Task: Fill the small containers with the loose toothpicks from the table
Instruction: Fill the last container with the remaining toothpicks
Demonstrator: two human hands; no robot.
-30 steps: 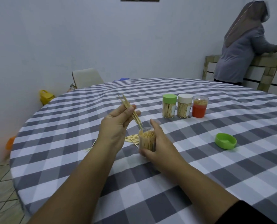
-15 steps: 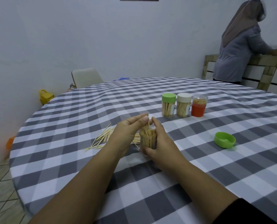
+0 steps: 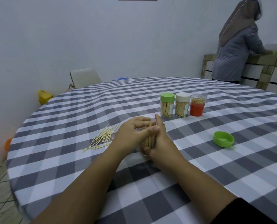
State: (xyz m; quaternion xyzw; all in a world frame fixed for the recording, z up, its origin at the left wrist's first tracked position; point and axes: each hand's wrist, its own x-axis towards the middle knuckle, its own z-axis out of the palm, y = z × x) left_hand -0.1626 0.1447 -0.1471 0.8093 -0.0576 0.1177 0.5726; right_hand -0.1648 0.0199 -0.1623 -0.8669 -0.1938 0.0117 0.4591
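Observation:
A small clear container (image 3: 149, 141) full of toothpicks stands on the checked tablecloth (image 3: 199, 159), mostly hidden between my hands. My right hand (image 3: 162, 143) grips its right side, with the index finger pointing up and the thumb at its base. My left hand (image 3: 133, 135) covers its top, fingers and thumb curled round the tips of the toothpicks sticking out of it. A pile of loose toothpicks (image 3: 103, 137) lies just left of my left hand. The container's green lid (image 3: 223, 139) lies upturned to the right.
Three filled containers stand in a row behind my hands: green-capped (image 3: 167, 105), white-capped (image 3: 182, 105) and red-bottomed (image 3: 198, 105). A chair (image 3: 85, 77) stands at the far edge. A person (image 3: 238, 46) stands at a counter at the back right. A yellow object (image 3: 44, 97) sits on the floor.
My left hand brought a bundle of toothpicks down from mid-air into the container and now closes over their tips. My right hand kept hold of the container.

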